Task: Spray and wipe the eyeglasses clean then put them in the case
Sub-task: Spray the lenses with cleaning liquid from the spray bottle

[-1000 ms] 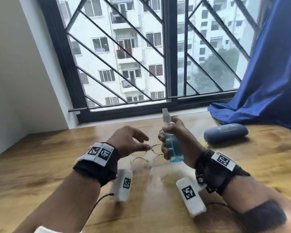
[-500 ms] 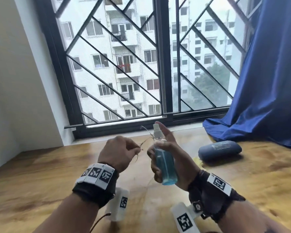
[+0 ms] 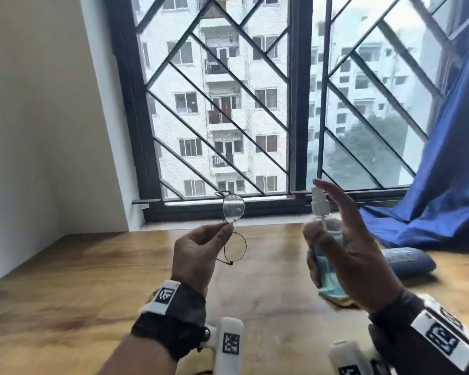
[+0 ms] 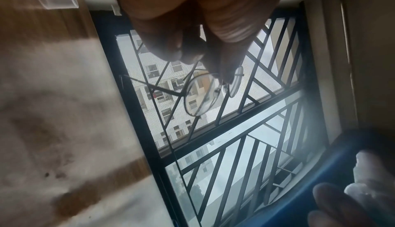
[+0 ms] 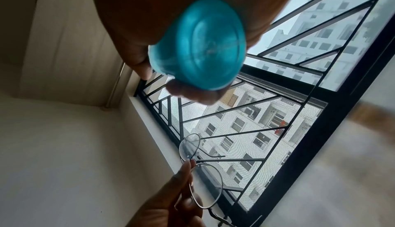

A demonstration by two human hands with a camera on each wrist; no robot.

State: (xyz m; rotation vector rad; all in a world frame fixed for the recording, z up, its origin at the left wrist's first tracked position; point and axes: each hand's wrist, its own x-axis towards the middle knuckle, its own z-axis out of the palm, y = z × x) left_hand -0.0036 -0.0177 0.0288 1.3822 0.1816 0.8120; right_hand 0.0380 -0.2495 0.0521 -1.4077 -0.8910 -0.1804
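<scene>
The left hand (image 3: 194, 255) pinched the eyeglasses (image 3: 234, 228) at the bridge, raised above the wooden table (image 3: 65, 280). The right hand (image 3: 347, 255) gripped the spray bottle (image 3: 326, 255), hiding its lower body. The case (image 3: 409, 262) sat partly hidden behind it, near the blue curtain (image 3: 444, 185).

Open air between eyeglasses (image 3: 234, 228) and spray bottle (image 3: 326, 255)
</scene>
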